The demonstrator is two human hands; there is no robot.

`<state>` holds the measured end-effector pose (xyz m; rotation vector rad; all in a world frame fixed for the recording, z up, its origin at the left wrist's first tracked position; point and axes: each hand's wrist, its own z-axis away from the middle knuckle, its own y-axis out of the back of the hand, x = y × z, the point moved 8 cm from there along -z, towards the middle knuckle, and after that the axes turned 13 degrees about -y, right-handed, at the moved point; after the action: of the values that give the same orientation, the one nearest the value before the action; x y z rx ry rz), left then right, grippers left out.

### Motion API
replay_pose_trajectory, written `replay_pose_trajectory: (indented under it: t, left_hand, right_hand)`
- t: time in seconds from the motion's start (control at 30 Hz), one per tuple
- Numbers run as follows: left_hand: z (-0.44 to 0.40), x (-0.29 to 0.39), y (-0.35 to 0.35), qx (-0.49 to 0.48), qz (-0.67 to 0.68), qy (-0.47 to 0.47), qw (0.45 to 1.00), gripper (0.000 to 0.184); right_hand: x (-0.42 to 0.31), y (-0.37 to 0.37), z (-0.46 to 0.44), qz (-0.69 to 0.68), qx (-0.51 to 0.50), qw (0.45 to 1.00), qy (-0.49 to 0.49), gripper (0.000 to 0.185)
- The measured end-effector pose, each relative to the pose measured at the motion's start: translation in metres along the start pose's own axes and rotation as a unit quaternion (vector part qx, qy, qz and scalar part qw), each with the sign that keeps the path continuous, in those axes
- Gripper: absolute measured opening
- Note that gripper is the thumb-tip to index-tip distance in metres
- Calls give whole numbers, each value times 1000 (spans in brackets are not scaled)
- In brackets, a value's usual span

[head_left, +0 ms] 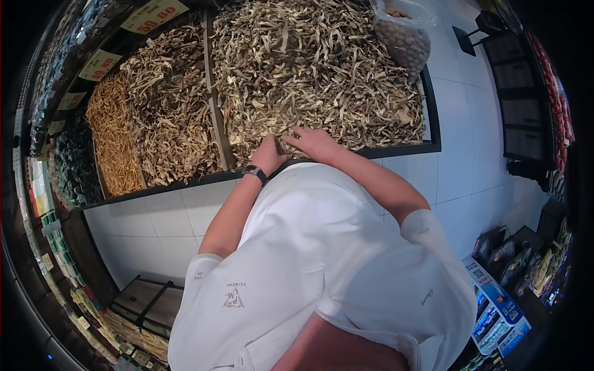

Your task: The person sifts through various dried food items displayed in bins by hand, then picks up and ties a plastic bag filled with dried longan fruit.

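"Where are the dried strips (315, 68)?"

"Right under the fingertips, and in a big heap past both hands."

"Which way do they point?"

"Every way! Each is long and thin, but they lie all mixed up."

"What about the hands?"

"The left hand (268, 154) points away from the body, fingers close together, with a black watch (255, 174) behind it. The right hand (314, 144) reaches in from the right, its fingers a bit bent and pointing left. They are close by each other, at the near edge of the heap."

"Are they holding any?"

"I can't tell. The tips are too hard to see."

"Any words?"

"The white shirt (309, 235) behind the hands says PEIMENG. Far left of them, price cards (154, 15) have red numbers, too blurry to be sure."
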<state>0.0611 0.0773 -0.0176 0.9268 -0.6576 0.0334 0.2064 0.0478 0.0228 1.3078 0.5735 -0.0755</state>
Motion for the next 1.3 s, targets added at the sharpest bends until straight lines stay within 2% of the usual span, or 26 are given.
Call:
replay_pose_trajectory:
  t: [0.13,0.23,0.33,0.43,0.47,0.53,0.6,0.67,0.73,0.77,0.83,0.93,0.97,1.03,1.1,1.17,1.2,1.23,1.3]
  left_hand:
    - [-3,-6,-5,0,15,0,1000,69]
    - [-3,-3,-1,29,36,-23,999,69]
    - [-4,-2,-2,17,15,15,1000,70]
    - [-11,-11,-7,39,17,28,999,65]
    - [-13,-17,-9,53,46,18,997,60]
    - [-12,-22,-7,104,79,-4,991,50]
    - [-15,-28,-10,109,93,-22,989,45]
    - [-16,-32,-11,114,108,-39,987,41]
    - [-19,-39,-16,98,220,-27,970,35]
    - [-20,-41,-15,99,220,-27,970,35]
    - [-17,-34,-17,30,424,25,905,24]
    - [-24,-15,28,45,474,-3,879,18]
    - [-27,-10,42,44,474,-3,879,18]
    - [-35,-6,87,147,438,-28,887,28]
    - [-40,-5,115,175,400,-31,899,33]
    - [-39,-20,126,204,361,-33,910,37]
    - [-40,-31,129,233,253,-68,937,40]
    - [-37,-28,136,259,142,-102,950,43]
    - [-26,-40,125,253,147,-82,953,44]
  right_hand:
    - [-3,1,-6,13,-37,999,15,69]
    - [-5,2,-6,10,-27,999,42,63]
    - [-7,-1,-9,30,-12,998,61,55]
    - [-9,-17,-15,57,-36,996,51,55]
    - [-10,-17,-14,59,-25,996,57,44]
    - [-8,-22,-16,42,-30,996,66,40]
    - [-6,-29,-17,26,-36,996,74,35]
    - [-6,-28,-17,-11,7,995,98,29]
    - [-8,-24,-20,-5,-9,996,92,31]
    - [-7,-22,-23,2,-25,996,85,32]
    - [-7,-9,-29,-15,-4,997,79,32]
    - [-3,23,-50,-37,16,998,58,32]
    - [0,35,-57,-43,14,998,42,32]
    - [3,67,-73,-52,34,998,14,36]
    - [6,89,-80,-61,54,997,-11,40]
    - [13,112,-78,-101,121,987,-34,47]
    - [16,120,-73,-121,96,984,-86,47]
    - [21,116,-67,-121,97,984,-86,47]
    - [52,104,-51,-154,140,966,-150,44]
